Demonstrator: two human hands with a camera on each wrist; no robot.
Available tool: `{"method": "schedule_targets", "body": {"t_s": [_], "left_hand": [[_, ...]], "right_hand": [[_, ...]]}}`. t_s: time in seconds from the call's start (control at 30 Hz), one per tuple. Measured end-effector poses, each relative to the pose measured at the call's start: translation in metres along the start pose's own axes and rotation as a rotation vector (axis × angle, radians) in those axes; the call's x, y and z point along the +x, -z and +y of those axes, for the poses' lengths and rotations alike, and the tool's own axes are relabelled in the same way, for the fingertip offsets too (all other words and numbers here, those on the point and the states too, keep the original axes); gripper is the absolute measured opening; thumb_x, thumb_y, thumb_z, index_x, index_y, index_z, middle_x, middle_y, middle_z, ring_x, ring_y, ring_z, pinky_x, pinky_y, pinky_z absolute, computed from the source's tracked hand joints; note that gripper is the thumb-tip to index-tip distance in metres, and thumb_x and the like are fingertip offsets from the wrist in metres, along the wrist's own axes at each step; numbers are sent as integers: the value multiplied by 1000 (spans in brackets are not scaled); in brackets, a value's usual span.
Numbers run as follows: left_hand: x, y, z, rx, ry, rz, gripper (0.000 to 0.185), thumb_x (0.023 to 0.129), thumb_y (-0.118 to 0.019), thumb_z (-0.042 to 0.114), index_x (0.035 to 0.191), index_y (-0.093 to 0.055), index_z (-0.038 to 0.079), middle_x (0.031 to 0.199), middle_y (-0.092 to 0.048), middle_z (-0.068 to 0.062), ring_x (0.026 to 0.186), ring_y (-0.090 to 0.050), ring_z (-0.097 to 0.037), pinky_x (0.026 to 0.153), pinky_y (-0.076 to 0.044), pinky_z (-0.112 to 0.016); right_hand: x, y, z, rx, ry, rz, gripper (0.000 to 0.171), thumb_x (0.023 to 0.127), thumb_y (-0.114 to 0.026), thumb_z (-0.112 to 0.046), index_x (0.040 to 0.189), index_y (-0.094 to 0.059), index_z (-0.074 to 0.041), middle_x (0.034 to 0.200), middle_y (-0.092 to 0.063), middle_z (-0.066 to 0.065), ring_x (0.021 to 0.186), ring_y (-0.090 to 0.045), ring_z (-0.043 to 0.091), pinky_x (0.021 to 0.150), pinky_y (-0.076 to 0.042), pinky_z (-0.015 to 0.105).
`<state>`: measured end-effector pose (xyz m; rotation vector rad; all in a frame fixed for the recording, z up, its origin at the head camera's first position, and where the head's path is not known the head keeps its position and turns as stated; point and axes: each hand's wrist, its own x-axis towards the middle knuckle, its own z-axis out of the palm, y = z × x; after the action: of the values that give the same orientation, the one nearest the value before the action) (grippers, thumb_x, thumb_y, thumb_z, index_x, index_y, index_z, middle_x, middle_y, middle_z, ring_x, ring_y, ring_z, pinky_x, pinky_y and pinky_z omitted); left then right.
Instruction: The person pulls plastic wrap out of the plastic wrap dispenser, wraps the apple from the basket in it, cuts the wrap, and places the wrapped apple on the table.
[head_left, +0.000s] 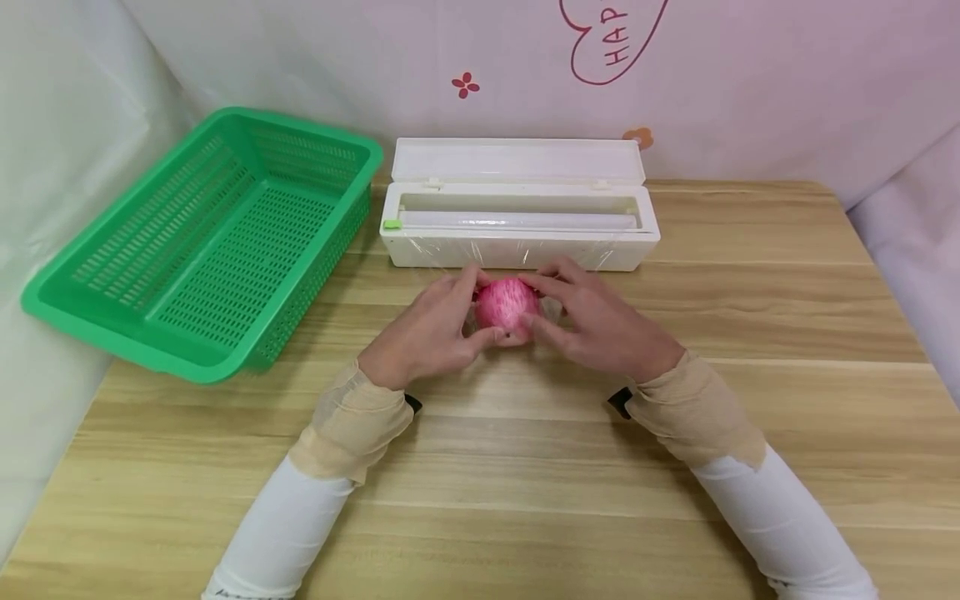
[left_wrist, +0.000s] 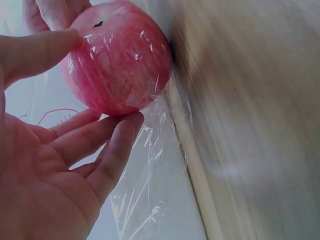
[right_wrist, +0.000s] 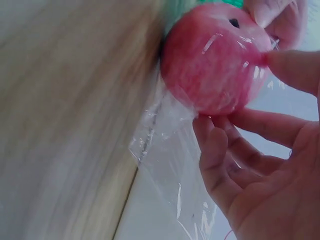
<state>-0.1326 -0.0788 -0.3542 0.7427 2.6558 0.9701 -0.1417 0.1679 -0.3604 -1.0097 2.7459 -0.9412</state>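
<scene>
Far left, at the left edge of the pale wood-grain worktop (head_left: 750, 317): an empty green slotted plastic basket (head_left: 217, 242), well apart from the hands. Centre, toward the back edge: left hand (head_left: 431, 333), fingers curled round the left side of a round pink-red apple (head_left: 506, 304). Apple resting on the worktop between both palms, skin covered in clear cling film (left_wrist: 150, 165), a loose sheet of it trailing off below. Right hand (head_left: 600, 325) gripping the opposite side, fingertips (right_wrist: 215, 135) pressed under the fruit. Just behind, nearly touching: a long white plastic film dispenser box (head_left: 517, 225), lid raised. Bare wood open in front and to the right. Behind, a pale pink printed backdrop (head_left: 750, 75).
</scene>
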Motion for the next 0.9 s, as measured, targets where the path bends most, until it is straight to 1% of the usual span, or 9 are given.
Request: {"method": "schedule_targets", "body": {"t_s": [0.07, 0.17, 0.23, 0.3, 0.43, 0.57, 0.67, 0.73, 0.9], "left_hand": [[0, 0, -1, -2, 4, 9, 57, 97, -76, 31, 140, -47, 6, 134, -57, -11, 114, -63, -26, 99, -58, -38], [0, 0, -1, -1, 17, 29, 58, 98, -75, 30, 143, -49, 5, 131, -49, -11, 110, -59, -29, 98, -58, -39], [1, -1, -1, -10, 31, 41, 60, 99, -74, 31, 147, -49, 4, 132, -47, -12, 113, -58, -29, 100, -57, -39], [2, -2, -2, -36, 45, 57, 61, 100, -72, 31, 150, -49, 5, 135, -49, -11, 118, -57, -28, 103, -56, -40], [4, -4, -3, -130, 39, 114, 58, 101, -72, 28, 147, -47, 4, 136, -60, -11, 122, -62, -25, 106, -56, -42], [6, -5, -4, -198, 29, 179, 48, 100, -74, 24, 133, -46, 3, 128, -68, -15, 118, -71, -27, 105, -58, -43], [6, -7, -4, -164, 15, 226, 44, 99, -75, 22, 126, -47, 2, 121, -71, -17, 112, -73, -30, 98, -60, -42], [6, -8, -4, -110, -4, 258, 40, 98, -76, 23, 121, -49, 3, 115, -73, -16, 108, -74, -29, 93, -61, -41], [5, -8, -2, -5, -28, 309, 34, 100, -75, 29, 113, -54, 6, 99, -74, -11, 93, -72, -27, 78, -60, -38]], "right_hand": [[1, -1, 0, 33, -11, 23, 55, 101, -73, -25, 149, -56, -4, 132, -62, 11, 107, -66, 26, 89, -58, 44], [3, -1, 1, 86, -39, 60, 47, 100, -74, -22, 140, -58, -5, 128, -69, 9, 114, -70, 25, 89, -60, 44], [3, -2, 2, 101, -56, 82, 40, 99, -76, -21, 132, -61, -5, 125, -72, 8, 115, -71, 25, 85, -60, 43], [3, -2, 3, 90, -58, 89, 36, 99, -75, -22, 128, -64, -4, 123, -73, 8, 114, -72, 24, 84, -61, 42], [5, -3, 4, 94, -9, 82, 50, 94, -82, -24, 136, -64, -5, 130, -72, 7, 114, -70, 23, 82, -62, 41], [5, -5, 4, 66, 11, 70, 72, 84, -92, -26, 145, -59, -6, 137, -64, 7, 117, -65, 21, 84, -62, 40], [4, -7, 4, 20, -17, 74, 76, 82, -93, -23, 146, -57, -2, 138, -57, 12, 120, -62, 25, 89, -61, 42], [6, -8, 4, 4, -25, 83, 76, 82, -93, -21, 146, -57, 0, 139, -55, 16, 122, -59, 28, 94, -60, 45], [8, -8, 4, 12, 8, 128, 75, 81, -93, -16, 146, -56, -2, 134, -62, 14, 117, -65, 28, 94, -62, 46]]}}
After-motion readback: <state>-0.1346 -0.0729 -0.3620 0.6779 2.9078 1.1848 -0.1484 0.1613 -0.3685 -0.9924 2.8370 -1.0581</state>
